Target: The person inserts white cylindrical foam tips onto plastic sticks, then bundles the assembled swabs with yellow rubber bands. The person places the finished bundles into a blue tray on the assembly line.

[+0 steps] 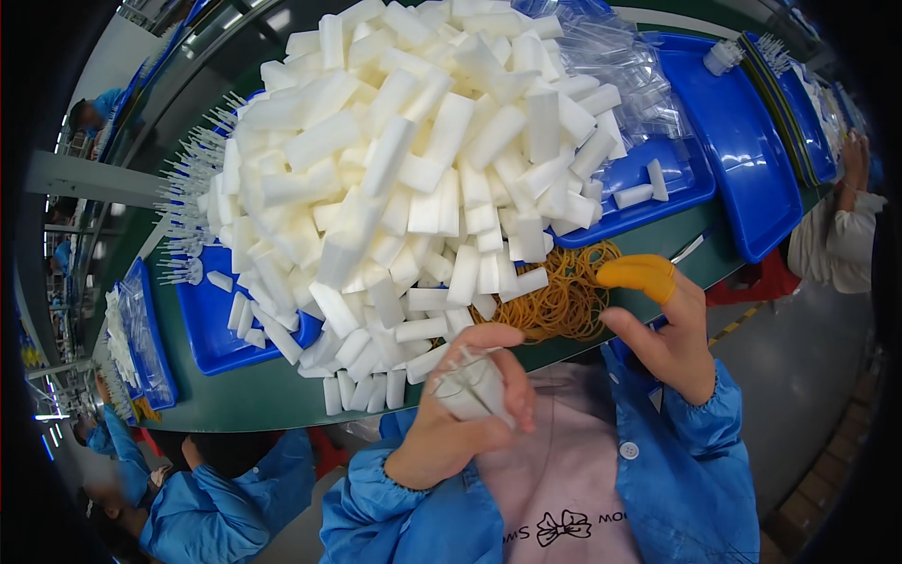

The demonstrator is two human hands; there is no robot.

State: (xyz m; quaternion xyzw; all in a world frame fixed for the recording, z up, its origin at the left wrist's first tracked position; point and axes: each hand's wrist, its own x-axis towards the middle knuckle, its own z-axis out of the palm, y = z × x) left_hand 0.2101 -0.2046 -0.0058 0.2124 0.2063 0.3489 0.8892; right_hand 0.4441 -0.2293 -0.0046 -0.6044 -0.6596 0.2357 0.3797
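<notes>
Heap (413, 179), one, of white foam-like blocks, piled high and loose: we take it as landmark for all entries below.

Left hand (442, 434), one: just before the heap's near edge, fingers curled and gripping a bundle (470, 385) of white material, apparently with clear plastic about it; its exact make-up we cannot tell.

Right hand (675, 334), one: near the heap's right front corner, open, with thumb and forefinger spread apart and nothing between them; we note a yellow finger cover (639, 275) on the forefinger.

Rubber bands (564, 301), tan, one tangled mass: against the heap's right front side, just beside the right hand; the count we cannot give.

Metal tool (692, 246), one: right of the heap, beyond the right hand; its kind we cannot tell.

Blue trays, several: we list one (202, 320) partly under the heap's left side, one (686, 164) at its right and another (752, 188) farther right.

Clear plastic pieces (615, 80): behind the heap's right side.

Clear spiky pieces (193, 188): clustered along the heap's left side.

Green table (244, 404): beneath the heap.

Co-worker (216, 512), blue sleeve: well left of the heap, on its near side.
</notes>
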